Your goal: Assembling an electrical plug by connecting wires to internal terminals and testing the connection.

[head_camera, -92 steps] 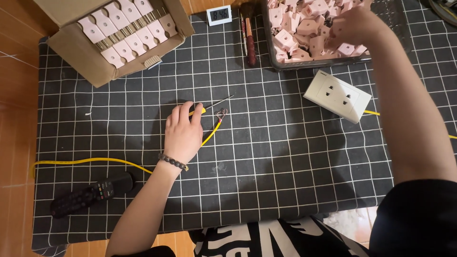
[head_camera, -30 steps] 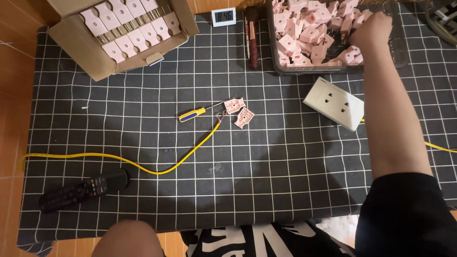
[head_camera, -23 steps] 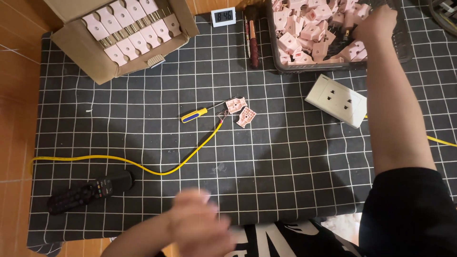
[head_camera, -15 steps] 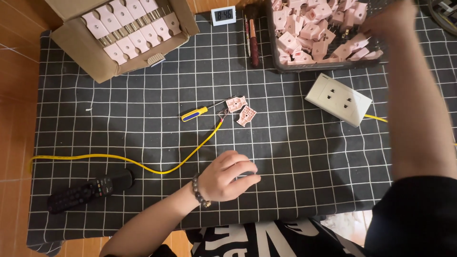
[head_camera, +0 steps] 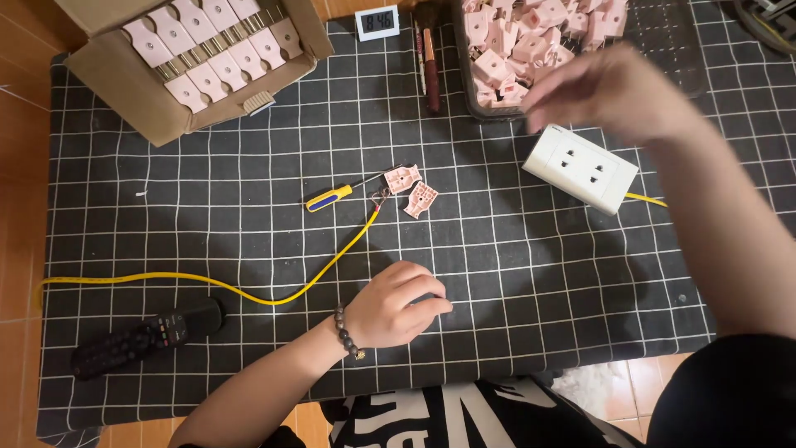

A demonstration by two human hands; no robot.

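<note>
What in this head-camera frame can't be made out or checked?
- Right hand: motion-blurred, so whether it holds anything is unclear.
- Left hand: fingers curled on the black gridded mat, hiding anything beneath.
- Black bin of pink plastic parts: cut off by the top edge.
- Yellow wire: its bare tip is too small to read.

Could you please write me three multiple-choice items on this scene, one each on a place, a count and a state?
1. Where is the screwdriver?
A. In the cardboard box
B. On the grid mat
C. In the left hand

2. How many pink parts lie loose mid-mat?
A. Two
B. Five
C. None

3. How is the left hand?
A. Lifted high
B. Gripping the yellow wire
C. Resting on the mat, fingers curled

Answers: 1 B, it lies flat on the grid mat; 2 A, a pair lies beside the screwdriver tip; 3 C, it rests knuckles-up, clear of the yellow wire.
</note>
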